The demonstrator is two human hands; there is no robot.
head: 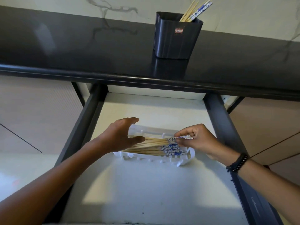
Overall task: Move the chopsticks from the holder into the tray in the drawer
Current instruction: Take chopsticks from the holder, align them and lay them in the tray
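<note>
Head view: right hand (197, 140) fingers pinching chopsticks (155, 146) over tray (190, 157); left hand (121, 135) spread; holder (174, 39) sticker unreadable.

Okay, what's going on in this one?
A person is moving chopsticks into a white tray that sits in an open drawer. The right hand pinches the blue-patterned end of one chopstick and lays it on the bundle of chopsticks already in the tray. The left hand is spread open over the bundle's plain ends. A few chopsticks are still in the dark holder on the counter, so the job isn't finished.
</note>
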